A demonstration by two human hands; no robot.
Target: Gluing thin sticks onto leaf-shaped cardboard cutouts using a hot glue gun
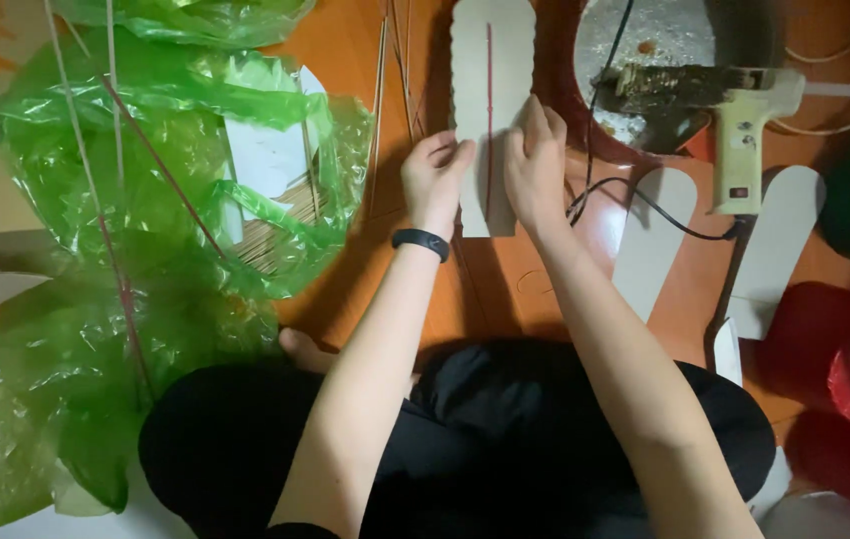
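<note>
Both hands press down on a pale card cut-out (pixel 490 110) lying flat on the orange floor (pixel 505 284). The left hand (pixel 435 180) has its fingers curled, fingertips on the card's left strip; the right hand (pixel 535 165) lies flatter, fingers spread over the right strip and toward the middle. Neither hand is closed around anything: it is a pinning hold, not a grasp.

Between the two hands a thin red stick (pixel 489 90) runs along the card's centre line, from near its scalloped top down toward the fingers. Whether the fingertips actually touch the stick I cannot tell, since they hide its lower end.

The card extends away from the person, most of it beyond the fingers, only its lower end under the palms. A black band (pixel 421 243) sits on the left wrist.

Risks, as I judge them: the stick looks light and could roll off centre if either hand shifts. The glue gun (pixel 734 130) lies just to the right (its nozzle rests on a messy red-rimmed dish (pixel 557 95)), and its black cord (pixel 634 200) loops close by the right wrist, so a snag could drag the gun over. To the left, green plastic bags (pixel 145 250) with long sticks lie near the left arm.
</note>
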